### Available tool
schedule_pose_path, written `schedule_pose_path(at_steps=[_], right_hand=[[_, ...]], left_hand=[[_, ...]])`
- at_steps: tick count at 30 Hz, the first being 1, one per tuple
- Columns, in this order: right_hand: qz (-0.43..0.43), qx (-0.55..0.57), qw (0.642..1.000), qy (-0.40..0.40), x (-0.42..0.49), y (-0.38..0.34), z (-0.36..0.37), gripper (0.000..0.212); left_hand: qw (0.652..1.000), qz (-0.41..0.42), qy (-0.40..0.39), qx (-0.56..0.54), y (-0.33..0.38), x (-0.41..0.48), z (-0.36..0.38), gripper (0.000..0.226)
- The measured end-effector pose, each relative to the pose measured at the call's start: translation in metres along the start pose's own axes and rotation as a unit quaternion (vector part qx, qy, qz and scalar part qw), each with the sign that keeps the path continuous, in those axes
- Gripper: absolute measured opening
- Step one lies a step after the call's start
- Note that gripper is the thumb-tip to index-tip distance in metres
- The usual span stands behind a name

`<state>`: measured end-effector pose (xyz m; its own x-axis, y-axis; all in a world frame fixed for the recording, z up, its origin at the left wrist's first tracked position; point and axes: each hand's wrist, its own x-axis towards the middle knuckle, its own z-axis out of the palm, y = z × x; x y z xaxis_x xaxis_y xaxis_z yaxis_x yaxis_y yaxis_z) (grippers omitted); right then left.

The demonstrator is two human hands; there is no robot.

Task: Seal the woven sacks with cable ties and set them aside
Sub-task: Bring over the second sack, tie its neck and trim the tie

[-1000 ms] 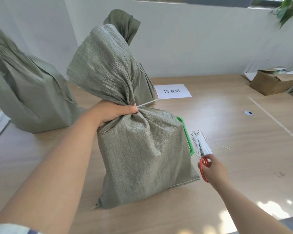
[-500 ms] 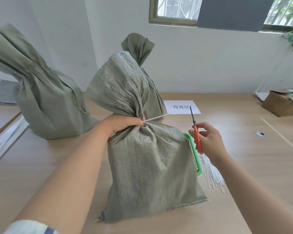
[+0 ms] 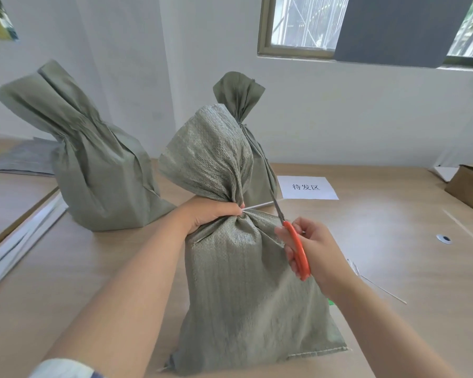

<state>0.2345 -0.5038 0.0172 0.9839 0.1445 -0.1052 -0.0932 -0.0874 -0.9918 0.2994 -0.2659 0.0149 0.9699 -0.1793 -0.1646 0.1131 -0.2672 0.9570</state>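
A grey-green woven sack [image 3: 243,290] stands upright on the wooden table [image 3: 393,268] in front of me. My left hand [image 3: 210,214] grips its gathered neck. A white cable tie [image 3: 257,206] circles the neck, its loose tail sticking out to the right. My right hand [image 3: 311,249] holds orange-handled scissors [image 3: 295,246], blades pointing up and crossing the tail's end. Two other tied sacks stand behind: one at the left [image 3: 99,181], one behind the front sack [image 3: 246,126].
A white paper label with printing [image 3: 307,187] lies behind the sack. Loose cable ties [image 3: 377,287] lie at the right, beside a green basket edge [image 3: 330,302]. A cardboard box [image 3: 468,185] sits far right. Flat empty sacks [image 3: 19,159] lie far left.
My right hand picked the scissors up from the table and brought them up and left to the cable tie's tail. My left hand kept its grip on the sack's neck.
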Motion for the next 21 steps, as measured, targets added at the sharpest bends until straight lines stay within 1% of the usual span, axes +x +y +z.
schedule_pose_path(at_steps=[4,6,9,11,12,15,18,19,21], right_hand=[[0.030,-0.013,0.999,-0.030,-0.006,0.004,0.016,0.043],[0.033,-0.021,0.998,-0.041,-0.009,0.006,0.022,0.043],[0.027,-0.022,0.998,-0.046,-0.010,0.006,0.028,0.047],[0.024,-0.015,0.999,-0.046,-0.010,0.005,0.029,0.048],[0.025,-0.011,0.999,-0.047,-0.011,0.004,0.029,0.047],[0.033,-0.010,0.998,-0.051,-0.013,0.005,0.030,0.047],[0.037,-0.021,0.998,-0.048,-0.012,0.005,0.032,0.049],[0.039,-0.023,0.998,-0.048,-0.010,0.004,0.033,0.048],[0.044,-0.024,0.998,-0.046,-0.007,0.002,0.035,0.047]], left_hand=[[1.000,0.005,0.014,-0.027,-0.002,0.000,0.000,0.056],[0.999,0.009,0.004,-0.041,0.000,0.000,-0.001,0.048],[0.998,0.004,-0.016,-0.052,0.004,-0.002,-0.004,0.027],[0.998,-0.002,-0.028,-0.056,0.006,-0.004,-0.007,0.022],[0.998,-0.003,-0.027,-0.058,0.005,-0.004,-0.008,0.026],[0.998,-0.006,-0.005,-0.070,0.003,-0.002,-0.012,0.052],[0.997,-0.009,-0.011,-0.076,0.002,0.000,-0.012,0.063],[0.997,-0.007,-0.015,-0.075,0.002,0.000,-0.013,0.059],[0.997,0.000,-0.014,-0.070,0.004,-0.001,-0.012,0.034]])
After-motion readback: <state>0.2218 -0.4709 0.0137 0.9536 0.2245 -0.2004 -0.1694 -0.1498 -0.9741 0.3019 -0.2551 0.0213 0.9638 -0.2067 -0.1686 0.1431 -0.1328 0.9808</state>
